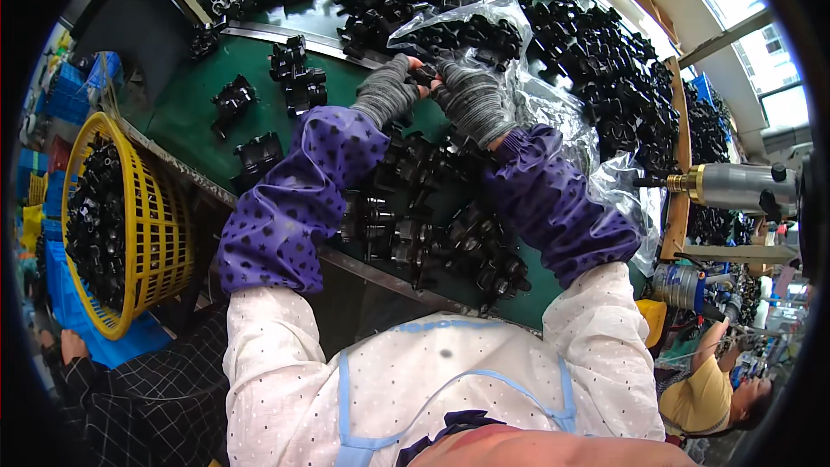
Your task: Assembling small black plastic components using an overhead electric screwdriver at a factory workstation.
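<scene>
My left hand and my right hand, both in grey fingerless gloves, meet over the far part of the green bench. Between their closed fingertips is a small black part, mostly covered by the fingers, so its exact shape cannot be made out. Beneath my forearms lie several glossy black moulded parts. To the left of my left hand are more such parts, among them a short stack and a single black piece.
Heaps of black parts and clear plastic bags fill the far and right sides. A yellow basket of dark parts stands at the left. A grey power driver juts in from the right. Other people sit at both sides, one in yellow.
</scene>
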Available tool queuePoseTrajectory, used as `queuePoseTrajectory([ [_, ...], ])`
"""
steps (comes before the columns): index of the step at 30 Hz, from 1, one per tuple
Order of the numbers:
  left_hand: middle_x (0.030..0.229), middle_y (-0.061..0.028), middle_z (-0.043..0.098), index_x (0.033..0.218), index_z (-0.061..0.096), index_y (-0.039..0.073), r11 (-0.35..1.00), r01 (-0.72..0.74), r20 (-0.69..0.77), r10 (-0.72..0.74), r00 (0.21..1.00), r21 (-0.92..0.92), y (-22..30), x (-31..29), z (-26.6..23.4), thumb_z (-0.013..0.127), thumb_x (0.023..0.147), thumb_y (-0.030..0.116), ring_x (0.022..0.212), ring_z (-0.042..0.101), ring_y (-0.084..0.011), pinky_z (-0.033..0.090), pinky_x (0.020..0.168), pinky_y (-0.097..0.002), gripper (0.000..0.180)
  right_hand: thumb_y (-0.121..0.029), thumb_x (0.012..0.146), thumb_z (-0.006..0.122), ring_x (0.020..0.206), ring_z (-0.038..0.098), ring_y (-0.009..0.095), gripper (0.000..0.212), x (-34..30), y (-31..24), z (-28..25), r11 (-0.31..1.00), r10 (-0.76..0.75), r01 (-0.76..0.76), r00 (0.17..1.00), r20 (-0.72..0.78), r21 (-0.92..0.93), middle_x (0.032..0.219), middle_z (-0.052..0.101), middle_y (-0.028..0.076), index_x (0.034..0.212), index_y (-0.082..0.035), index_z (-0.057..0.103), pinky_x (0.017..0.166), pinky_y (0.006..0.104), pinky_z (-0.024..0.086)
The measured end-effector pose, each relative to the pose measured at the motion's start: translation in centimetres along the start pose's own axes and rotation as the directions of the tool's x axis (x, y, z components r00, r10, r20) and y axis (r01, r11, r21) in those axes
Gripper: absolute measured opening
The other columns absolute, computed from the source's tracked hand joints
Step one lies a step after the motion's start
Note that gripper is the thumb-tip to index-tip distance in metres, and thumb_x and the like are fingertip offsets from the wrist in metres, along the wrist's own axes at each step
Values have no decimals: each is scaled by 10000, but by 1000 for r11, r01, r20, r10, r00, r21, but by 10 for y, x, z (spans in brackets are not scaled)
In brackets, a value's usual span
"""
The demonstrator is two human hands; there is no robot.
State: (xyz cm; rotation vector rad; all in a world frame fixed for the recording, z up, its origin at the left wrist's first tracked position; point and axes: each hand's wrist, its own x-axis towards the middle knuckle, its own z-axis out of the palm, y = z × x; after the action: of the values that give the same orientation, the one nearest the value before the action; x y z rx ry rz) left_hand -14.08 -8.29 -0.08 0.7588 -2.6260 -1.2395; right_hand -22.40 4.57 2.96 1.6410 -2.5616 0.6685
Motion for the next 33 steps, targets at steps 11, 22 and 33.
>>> queuePoseTrajectory([
  [11,845,-87,615,1159,506,116,999,-35,-21,35,999,2,-15,-7,22,724,651,245,717,586,-145,478,675,-276,568,-225,829,555,713,605,188,260,8,-9,-3,557,253,-449,893,372,698,819,611,87,991,-26,511,585,318,483],
  [22,892,-63,624,1116,537,95,983,61,163,-33,986,-171,-1,-17,13,717,656,189,810,581,-146,453,749,-276,502,-139,780,575,711,594,248,142,-11,6,5,998,-28,23,994,102,52,807,612,123,853,-20,551,615,342,457],
  [33,889,-103,609,1090,531,114,909,-376,-51,390,919,182,1,-35,7,663,729,209,835,577,-271,448,742,-337,396,-211,803,611,618,577,173,185,-42,45,-91,887,-83,151,982,-171,437,709,594,80,846,-36,572,541,290,459],
])
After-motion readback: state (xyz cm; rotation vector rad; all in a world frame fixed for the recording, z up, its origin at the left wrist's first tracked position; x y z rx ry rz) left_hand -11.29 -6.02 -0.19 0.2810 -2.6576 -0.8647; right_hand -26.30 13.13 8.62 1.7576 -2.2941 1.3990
